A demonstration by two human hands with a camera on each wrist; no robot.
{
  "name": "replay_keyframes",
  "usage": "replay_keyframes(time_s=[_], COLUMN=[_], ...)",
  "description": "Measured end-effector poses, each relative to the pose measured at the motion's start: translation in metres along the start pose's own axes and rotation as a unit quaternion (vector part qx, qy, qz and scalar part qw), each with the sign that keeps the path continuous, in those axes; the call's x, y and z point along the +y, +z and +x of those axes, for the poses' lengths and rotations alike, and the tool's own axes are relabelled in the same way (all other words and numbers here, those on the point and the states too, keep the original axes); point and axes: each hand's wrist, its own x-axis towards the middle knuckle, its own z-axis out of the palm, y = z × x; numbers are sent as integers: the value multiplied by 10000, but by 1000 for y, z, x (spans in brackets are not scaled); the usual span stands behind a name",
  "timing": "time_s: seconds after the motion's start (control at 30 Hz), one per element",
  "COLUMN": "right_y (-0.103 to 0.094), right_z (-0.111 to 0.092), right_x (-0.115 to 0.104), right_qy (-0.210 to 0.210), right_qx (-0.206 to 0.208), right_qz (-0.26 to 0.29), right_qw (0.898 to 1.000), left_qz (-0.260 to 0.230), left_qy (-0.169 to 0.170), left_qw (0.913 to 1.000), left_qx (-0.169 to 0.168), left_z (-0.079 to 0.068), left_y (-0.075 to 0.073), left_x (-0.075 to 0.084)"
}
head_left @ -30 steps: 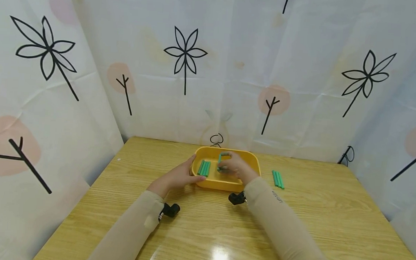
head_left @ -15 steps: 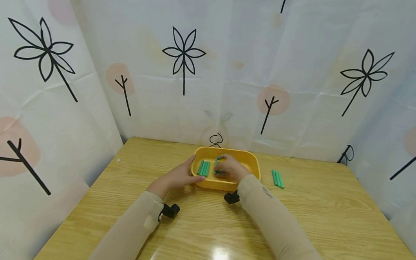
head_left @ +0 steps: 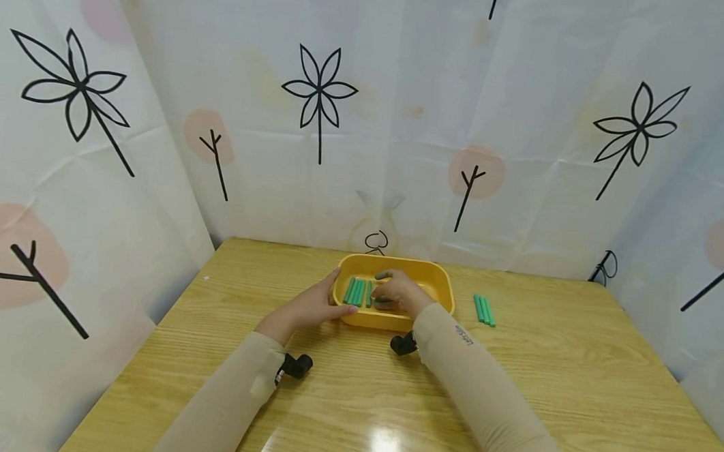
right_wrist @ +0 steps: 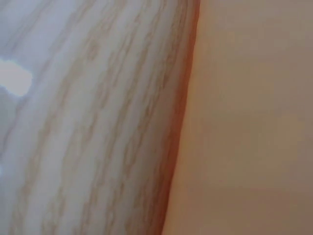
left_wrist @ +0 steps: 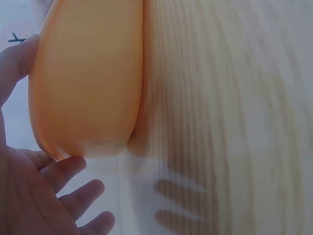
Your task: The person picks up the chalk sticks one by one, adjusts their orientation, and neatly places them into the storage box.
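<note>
A yellow plastic tray (head_left: pixel 406 322) rests near the table's back edge. My left hand (head_left: pixel 310 312) grips its left end, thumb at the front rim; in the left wrist view that hand's thumb and index finger touch the tray (left_wrist: pixel 88 78) while other fingers spread below. Several green sticks (head_left: pixel 354 292) lie side by side at the tray's left. Just right of them lies a single green stick (head_left: pixel 369 294). My right hand (head_left: pixel 403 293) is inside the tray beside that stick, thumb and fingers parted. The right wrist view shows only the tray's outer wall (right_wrist: pixel 244 117) and the tabletop.
Three more green sticks (head_left: pixel 484 310) lie on the wooden table (head_left: pixel 340 402) to the right of the tray. A patterned white curtain (head_left: pixel 392 118) stands behind and at both sides. A black cord (head_left: pixel 605 266) hangs at the back right corner.
My right hand has moved left inside the tray with a green stick, laid it near the others and let it go. My left hand has kept its place on the tray.
</note>
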Motion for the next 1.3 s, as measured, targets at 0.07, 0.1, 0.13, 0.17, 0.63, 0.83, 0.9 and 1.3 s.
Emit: replay_keyframes(time_s=[0.07,0.1,0.13,0.17,0.63,0.83,0.9,1.3], right_y=[-1,-1,-2,-3,-26,-34,-38,-63], right_z=[-1,-1,-2,-3,-31,-46,-49,-69], right_x=[0,0,-1,-1,-19,-29,-31,-38], right_qy=[-12,-26,-61,-98,-414,-666,-728,-892], right_qx=[7,0,-8,-17,-421,-591,-614,-616], right_qz=[9,-7,-39,-82,-40,-222,-270,-391], right_qw=[10000,10000,10000,9999,9983,9958,9951,9933], left_qz=[12,14,10,5,-23,4,23,115], left_qy=[6,-13,-9,-7,58,57,17,25], left_qw=[10000,10000,10000,10000,10000,10000,10000,9999], left_qx=[-1,-5,-2,-1,-34,-44,-55,-69], left_z=[0,1,1,1,0,1,1,2], left_y=[0,0,0,0,-1,-1,-1,-2], left_x=[-1,-1,-2,-2,-1,-3,-3,-4])
